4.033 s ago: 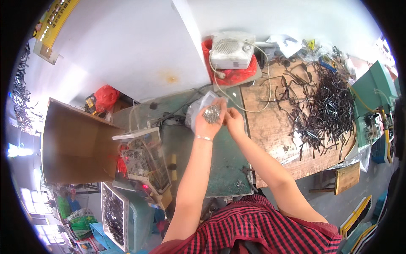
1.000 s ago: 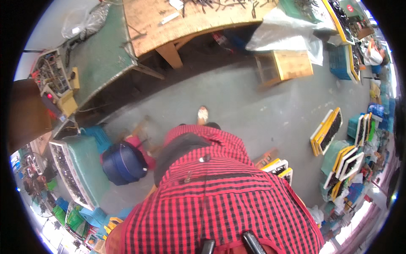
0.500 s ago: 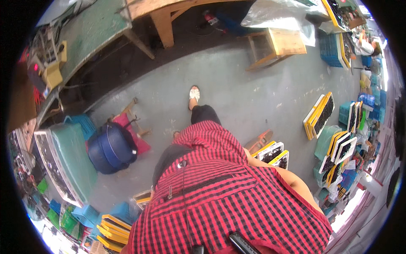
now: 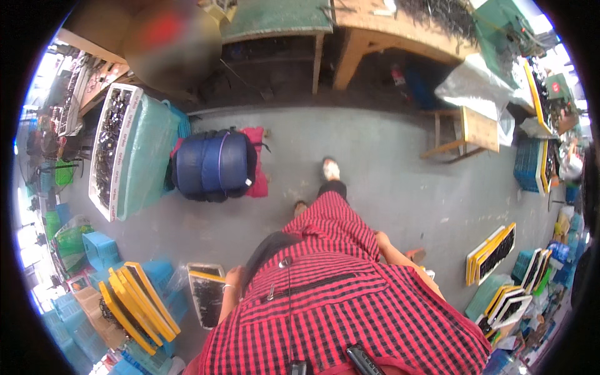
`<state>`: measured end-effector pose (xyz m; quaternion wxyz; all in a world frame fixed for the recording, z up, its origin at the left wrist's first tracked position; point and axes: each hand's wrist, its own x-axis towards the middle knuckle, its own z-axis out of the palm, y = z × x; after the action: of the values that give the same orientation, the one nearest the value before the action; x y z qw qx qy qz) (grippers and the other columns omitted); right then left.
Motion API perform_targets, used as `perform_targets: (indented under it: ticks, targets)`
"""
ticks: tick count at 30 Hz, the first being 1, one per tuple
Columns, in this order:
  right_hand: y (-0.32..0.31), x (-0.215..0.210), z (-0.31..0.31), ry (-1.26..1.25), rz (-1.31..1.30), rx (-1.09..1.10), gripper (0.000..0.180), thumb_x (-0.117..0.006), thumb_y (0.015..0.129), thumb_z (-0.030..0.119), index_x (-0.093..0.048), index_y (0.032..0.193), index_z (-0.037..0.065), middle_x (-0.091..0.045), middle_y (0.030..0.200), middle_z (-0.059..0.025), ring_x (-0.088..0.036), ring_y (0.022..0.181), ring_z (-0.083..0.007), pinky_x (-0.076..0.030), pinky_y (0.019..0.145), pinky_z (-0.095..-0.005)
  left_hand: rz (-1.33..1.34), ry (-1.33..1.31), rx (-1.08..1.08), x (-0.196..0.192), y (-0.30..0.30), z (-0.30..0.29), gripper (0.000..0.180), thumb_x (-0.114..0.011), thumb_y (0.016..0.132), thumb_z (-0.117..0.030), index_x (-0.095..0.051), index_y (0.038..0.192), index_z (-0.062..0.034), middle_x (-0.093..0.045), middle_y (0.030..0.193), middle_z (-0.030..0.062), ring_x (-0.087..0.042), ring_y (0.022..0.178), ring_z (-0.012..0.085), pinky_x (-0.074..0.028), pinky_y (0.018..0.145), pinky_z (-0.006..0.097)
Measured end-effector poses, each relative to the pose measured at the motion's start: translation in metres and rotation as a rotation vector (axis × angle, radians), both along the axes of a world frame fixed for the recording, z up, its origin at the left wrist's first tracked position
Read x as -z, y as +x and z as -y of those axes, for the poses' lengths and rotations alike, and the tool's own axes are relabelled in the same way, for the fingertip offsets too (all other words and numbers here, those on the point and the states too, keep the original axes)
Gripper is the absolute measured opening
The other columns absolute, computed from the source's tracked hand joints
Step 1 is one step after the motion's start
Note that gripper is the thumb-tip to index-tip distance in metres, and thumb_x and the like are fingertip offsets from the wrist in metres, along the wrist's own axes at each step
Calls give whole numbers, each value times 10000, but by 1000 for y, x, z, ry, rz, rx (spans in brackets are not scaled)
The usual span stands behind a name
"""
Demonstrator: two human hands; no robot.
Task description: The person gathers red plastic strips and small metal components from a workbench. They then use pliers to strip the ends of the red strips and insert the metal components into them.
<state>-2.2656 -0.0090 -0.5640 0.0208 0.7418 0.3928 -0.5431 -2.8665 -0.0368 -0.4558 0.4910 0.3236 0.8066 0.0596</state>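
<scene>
Left hand (image 4: 232,278) grips the rim of a tray (image 4: 206,300) of small black parts, light, stiff, spill-prone; right hand's state cannot be told.

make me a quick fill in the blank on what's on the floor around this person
1. The blue barrel lies on its ___.
2. The left hand is nearest a yellow-edged tray full of ___ parts.
3. The wooden stool stands on the person's ___ side.
4. The person's checked shirt is black and ___.

Missing words: side; black; right; red
</scene>
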Motion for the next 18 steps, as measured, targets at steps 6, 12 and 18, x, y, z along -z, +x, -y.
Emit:
perform_targets:
  ticks: [6, 12, 18]
  targets:
    - [-4, -85, -142, -26, -67, 340, 347, -590, 862, 196, -640, 1164, 35, -702, 948, -93, -659, 791, -151, -497, 654, -276, 334, -296, -611, 34, -7, -84, 226, -528, 913, -263, -619, 964, -63, -624, 772, 100, -594, 659, 234, -486, 552, 388]
    - [39, -55, -212, 225, -34, 283, 338, -597, 831, 257, -691, 1087, 56, -714, 952, -110, -674, 870, -215, -512, 767, -336, 609, -221, -506, 106, -11, -271, 214, -556, 892, -325, -601, 893, -116, -678, 1004, 90, -622, 1010, 240, -510, 788, 423]
    - [134, -38, -292, 115, 148, -66, 276, -541, 848, 223, -713, 1011, 81, -720, 945, -113, -698, 813, -237, -542, 733, -363, 433, -371, -37, -21, 147, -431, 506, -497, 958, -462, -607, 1202, -32, -667, 1101, 136, -614, 1055, 302, -499, 837, 507]
